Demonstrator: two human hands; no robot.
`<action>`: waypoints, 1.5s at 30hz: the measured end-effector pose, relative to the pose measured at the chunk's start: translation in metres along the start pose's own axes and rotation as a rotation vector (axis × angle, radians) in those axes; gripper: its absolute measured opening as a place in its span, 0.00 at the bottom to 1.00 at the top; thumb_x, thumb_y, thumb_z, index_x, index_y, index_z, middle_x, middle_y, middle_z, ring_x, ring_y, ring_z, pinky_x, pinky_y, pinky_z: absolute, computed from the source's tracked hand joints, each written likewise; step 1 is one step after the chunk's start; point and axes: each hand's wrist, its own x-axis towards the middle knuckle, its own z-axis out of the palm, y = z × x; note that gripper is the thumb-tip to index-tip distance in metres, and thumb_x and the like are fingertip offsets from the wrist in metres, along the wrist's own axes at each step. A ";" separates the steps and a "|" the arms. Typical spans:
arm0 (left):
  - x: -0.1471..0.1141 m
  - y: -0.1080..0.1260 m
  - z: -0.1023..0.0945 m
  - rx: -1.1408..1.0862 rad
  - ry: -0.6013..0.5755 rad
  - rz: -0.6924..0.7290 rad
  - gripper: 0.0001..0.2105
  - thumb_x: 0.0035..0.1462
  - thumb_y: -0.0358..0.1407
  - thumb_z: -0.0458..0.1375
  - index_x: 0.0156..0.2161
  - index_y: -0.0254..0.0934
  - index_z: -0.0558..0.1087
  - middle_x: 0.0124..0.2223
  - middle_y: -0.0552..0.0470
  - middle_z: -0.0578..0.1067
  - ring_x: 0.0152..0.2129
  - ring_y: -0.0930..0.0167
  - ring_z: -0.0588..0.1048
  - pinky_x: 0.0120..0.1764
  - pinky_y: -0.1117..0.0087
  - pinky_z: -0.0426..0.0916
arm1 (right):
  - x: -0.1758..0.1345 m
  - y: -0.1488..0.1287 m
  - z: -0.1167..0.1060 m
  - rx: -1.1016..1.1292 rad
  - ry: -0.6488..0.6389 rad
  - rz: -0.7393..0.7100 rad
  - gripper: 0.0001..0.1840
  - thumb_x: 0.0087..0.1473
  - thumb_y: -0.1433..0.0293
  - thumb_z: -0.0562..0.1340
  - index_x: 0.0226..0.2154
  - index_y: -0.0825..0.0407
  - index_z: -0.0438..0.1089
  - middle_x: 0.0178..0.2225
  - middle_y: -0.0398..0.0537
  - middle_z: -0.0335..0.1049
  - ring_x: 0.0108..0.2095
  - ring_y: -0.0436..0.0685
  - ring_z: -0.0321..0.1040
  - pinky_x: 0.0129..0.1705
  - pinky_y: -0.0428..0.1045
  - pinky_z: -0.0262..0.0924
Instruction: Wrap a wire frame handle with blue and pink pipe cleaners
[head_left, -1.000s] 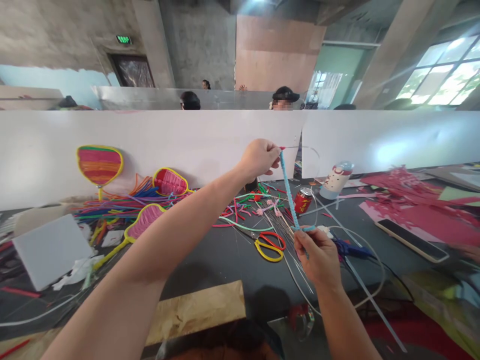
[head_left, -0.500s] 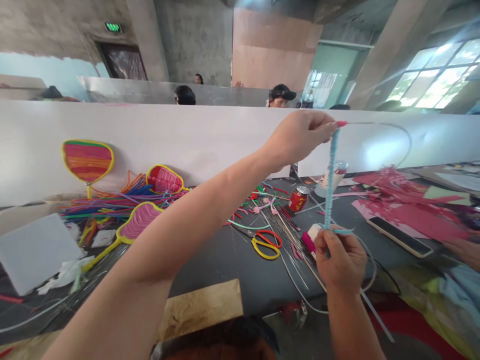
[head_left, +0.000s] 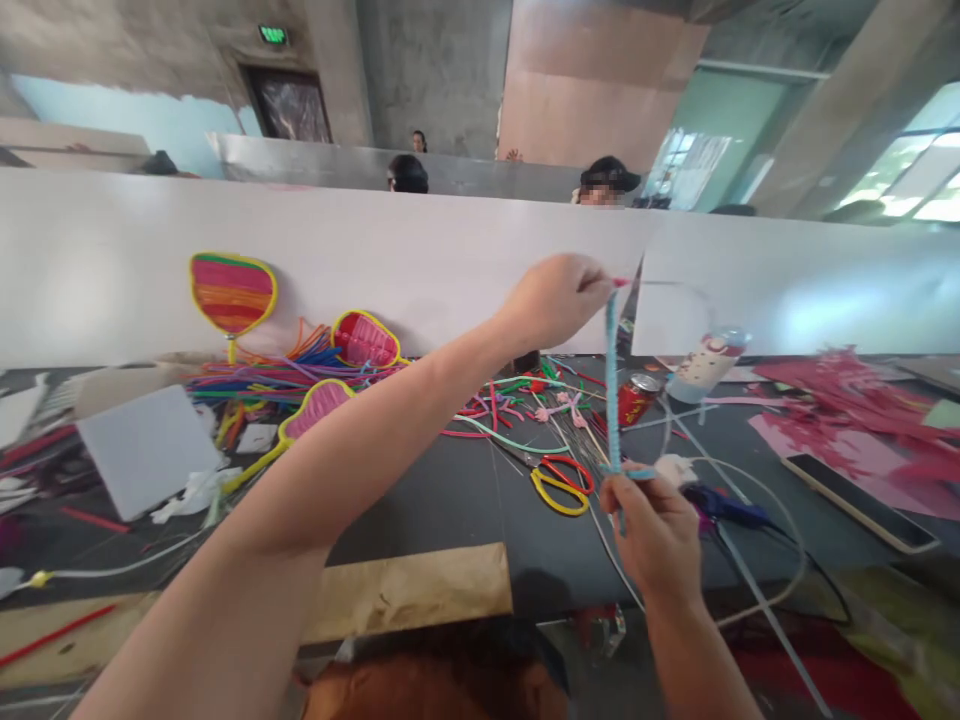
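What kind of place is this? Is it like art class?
A bit like that! It's probably a craft workshop: there are scissors and a heap of colourful stems on the table, and a yellow-rimmed paddle shape stands behind.

A dark table (head_left: pixel 442 510) carries scissors (head_left: pixel 553 468) with red and yellow handles, a red can (head_left: pixel 636 402) near a bottle (head_left: pixel 712 365), a phone (head_left: pixel 857 503) by pink paper (head_left: pixel 814 455), and a blue tool (head_left: pixel 726 506), perhaps a glue gun. Colored stems (head_left: pixel 274 378) lie heaped toward the back left.
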 end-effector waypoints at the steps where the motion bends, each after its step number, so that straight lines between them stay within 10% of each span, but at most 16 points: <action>1: -0.009 -0.019 -0.003 0.011 0.006 -0.060 0.11 0.56 0.34 0.52 0.25 0.31 0.69 0.20 0.55 0.62 0.22 0.77 0.65 0.27 0.74 0.54 | -0.008 0.008 0.009 0.013 -0.053 0.066 0.11 0.46 0.63 0.66 0.23 0.53 0.68 0.17 0.40 0.62 0.20 0.48 0.58 0.24 0.45 0.53; 10: -0.145 -0.162 -0.014 0.035 0.012 -0.647 0.13 0.52 0.36 0.50 0.22 0.34 0.71 0.17 0.58 0.61 0.16 0.77 0.58 0.22 0.74 0.51 | -0.065 0.068 0.053 -0.096 -0.516 0.497 0.16 0.49 0.56 0.63 0.27 0.52 0.69 0.18 0.39 0.62 0.17 0.47 0.56 0.19 0.44 0.52; 18: -0.199 -0.213 -0.001 0.087 -0.031 -0.812 0.11 0.49 0.36 0.52 0.22 0.34 0.72 0.15 0.58 0.62 0.15 0.75 0.60 0.22 0.74 0.52 | -0.059 0.077 0.028 -0.751 -0.645 -0.243 0.12 0.54 0.68 0.58 0.41 0.48 0.72 0.37 0.51 0.74 0.38 0.60 0.70 0.41 0.54 0.65; 23: -0.199 -0.226 0.008 0.192 -0.067 -0.849 0.10 0.49 0.35 0.52 0.23 0.36 0.74 0.19 0.54 0.67 0.18 0.72 0.64 0.24 0.72 0.54 | -0.063 0.078 0.037 -0.849 -1.059 -0.611 0.26 0.52 0.81 0.52 0.52 0.48 0.66 0.50 0.51 0.68 0.54 0.61 0.60 0.52 0.57 0.62; 28: -0.191 -0.220 0.009 0.273 -0.139 -0.864 0.09 0.48 0.36 0.54 0.25 0.37 0.75 0.25 0.50 0.73 0.26 0.68 0.69 0.31 0.70 0.59 | -0.061 0.074 0.046 -0.884 -1.283 -0.674 0.18 0.53 0.78 0.55 0.45 0.49 0.71 0.54 0.50 0.65 0.61 0.64 0.49 0.55 0.60 0.59; 38: -0.182 -0.221 0.015 0.397 -0.249 -0.871 0.10 0.50 0.37 0.53 0.29 0.41 0.77 0.32 0.49 0.76 0.42 0.60 0.69 0.47 0.57 0.57 | -0.052 0.070 0.032 -0.846 -1.358 -0.672 0.14 0.53 0.68 0.60 0.44 0.48 0.69 0.51 0.49 0.68 0.57 0.64 0.55 0.54 0.62 0.58; 45: -0.181 -0.219 0.016 0.423 -0.283 -0.860 0.10 0.50 0.38 0.52 0.29 0.42 0.76 0.32 0.50 0.76 0.42 0.59 0.69 0.46 0.56 0.57 | -0.064 0.078 0.022 -0.808 -1.110 -0.685 0.04 0.55 0.70 0.59 0.34 0.51 0.70 0.43 0.51 0.72 0.45 0.59 0.64 0.45 0.56 0.63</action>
